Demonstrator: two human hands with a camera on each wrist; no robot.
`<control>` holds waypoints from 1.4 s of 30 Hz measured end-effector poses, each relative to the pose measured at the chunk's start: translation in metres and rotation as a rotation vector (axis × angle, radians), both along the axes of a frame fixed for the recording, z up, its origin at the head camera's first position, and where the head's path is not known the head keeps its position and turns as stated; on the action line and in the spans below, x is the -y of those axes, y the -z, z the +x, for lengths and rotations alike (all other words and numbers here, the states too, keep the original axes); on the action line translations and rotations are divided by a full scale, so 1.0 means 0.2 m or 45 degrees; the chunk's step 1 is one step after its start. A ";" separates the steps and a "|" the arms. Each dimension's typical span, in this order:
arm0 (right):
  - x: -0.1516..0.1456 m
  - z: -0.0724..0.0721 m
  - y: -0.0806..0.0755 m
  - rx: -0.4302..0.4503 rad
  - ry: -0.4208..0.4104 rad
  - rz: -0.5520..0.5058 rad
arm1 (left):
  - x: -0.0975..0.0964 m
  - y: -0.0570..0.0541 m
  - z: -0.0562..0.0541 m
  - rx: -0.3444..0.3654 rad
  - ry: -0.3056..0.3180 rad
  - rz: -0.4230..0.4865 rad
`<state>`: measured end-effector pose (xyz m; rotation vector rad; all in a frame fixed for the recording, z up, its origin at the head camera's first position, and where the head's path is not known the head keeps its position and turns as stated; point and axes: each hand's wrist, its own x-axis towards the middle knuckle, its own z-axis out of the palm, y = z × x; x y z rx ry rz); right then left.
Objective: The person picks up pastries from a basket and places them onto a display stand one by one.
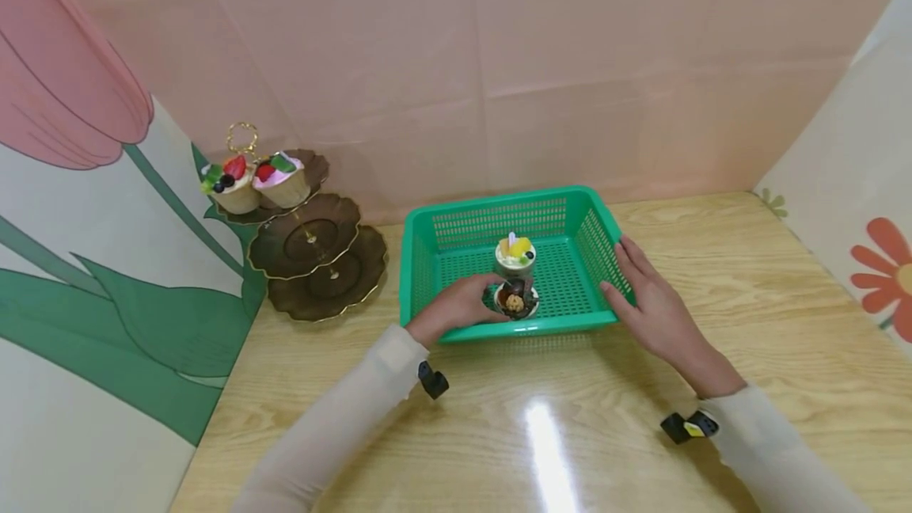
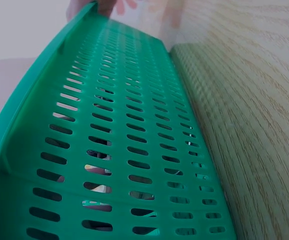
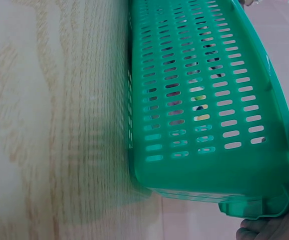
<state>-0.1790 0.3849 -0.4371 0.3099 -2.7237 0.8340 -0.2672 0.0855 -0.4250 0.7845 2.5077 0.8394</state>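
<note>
Inside the green plastic basket [image 1: 499, 332], my left hand [image 1: 465, 303] holds a chocolate-topped cupcake [image 1: 517, 299] between thumb and fingers, near the front wall. Just behind it stands another cupcake [image 1: 514, 256] with white cream and yellow fruit. My right hand [image 1: 659, 311] grips the basket's right rim close to the front corner, its thumb over the rim and the other fingers along the outer side. From the left wrist the basket's slotted wall [image 2: 119, 130] hides the left hand's hold. The right wrist view shows part of the right hand [image 3: 279, 225] at the basket's corner.
Left of the basket stands a three-tier brown stand [image 1: 313, 291] with gold edges. Two fruit-topped cupcakes, one cream [image 1: 233, 187] and one pink [image 1: 282, 180], sit on its top tier. A wooden table [image 1: 456, 434] lies beneath, with a pink wall covering [image 1: 556, 62] behind.
</note>
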 end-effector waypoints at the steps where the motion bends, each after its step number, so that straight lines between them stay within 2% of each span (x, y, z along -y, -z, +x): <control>1: 0.00 0.00 0.00 -0.002 0.000 0.000 | 0.00 0.00 0.00 -0.003 -0.006 0.002; 10: 0.00 0.00 0.00 -0.010 -0.006 -0.011 | 0.00 0.01 0.00 -0.044 -0.039 0.051; 19: 0.00 0.00 0.00 -0.010 0.002 0.001 | 0.00 0.00 0.00 -0.031 -0.056 0.165; 26: 0.00 0.00 0.01 -0.013 -0.004 0.012 | 0.00 0.00 0.01 -0.078 -0.051 0.235; 32: 0.00 0.01 0.00 -0.011 0.000 0.006 | 0.01 0.00 0.00 -0.097 -0.035 0.227; 42: 0.00 0.01 0.00 -0.001 0.000 0.003 | 0.00 0.01 -0.01 -0.017 -0.022 0.182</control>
